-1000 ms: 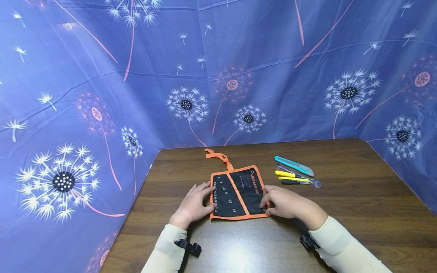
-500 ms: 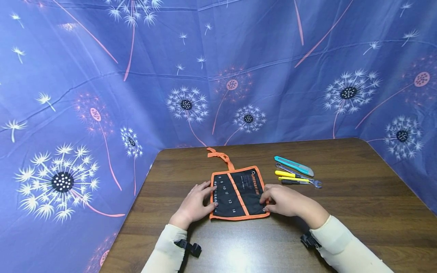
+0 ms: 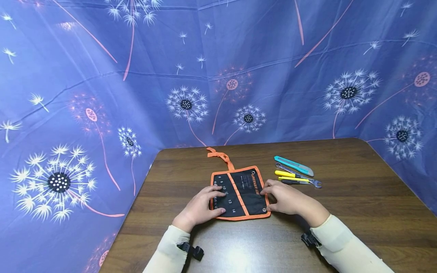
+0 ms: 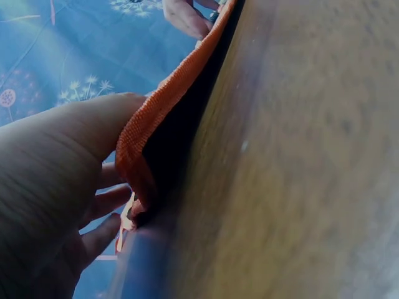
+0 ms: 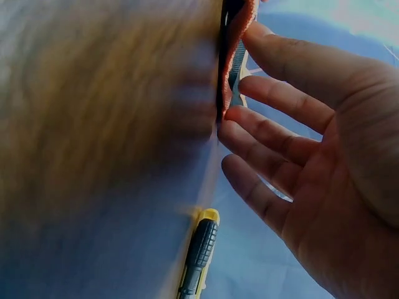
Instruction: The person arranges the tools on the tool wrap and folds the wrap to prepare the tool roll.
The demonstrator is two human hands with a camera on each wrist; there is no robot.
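A black cloth tool pouch [image 3: 244, 189] with orange trim lies on the wooden table, printed with sizes such as 12, 13 and 14. My left hand [image 3: 199, 207] rests on its left side, thumb and fingers spread over the cloth. The left wrist view has the thumb lying on the raised orange edge [image 4: 168, 93]. At the right side of the pouch, my right hand [image 3: 288, 199] touches the border with thumb and fingertips. Loosely bent fingers show in the right wrist view, close to the orange trim [image 5: 237, 56].
To the right of the pouch lie a teal utility knife [image 3: 294, 166], a wrench [image 3: 316, 183], a yellow-handled screwdriver [image 3: 285, 174] and a black-handled screwdriver [image 3: 294, 182]. An orange tie strap [image 3: 220, 155] trails from the pouch's back edge. A blue patterned cloth [image 3: 218, 94] hangs behind the table.
My left hand has slid right, farther onto the pouch. My right hand's fingers have lifted slightly and moved toward the border, uncovering the lower right eyelet.
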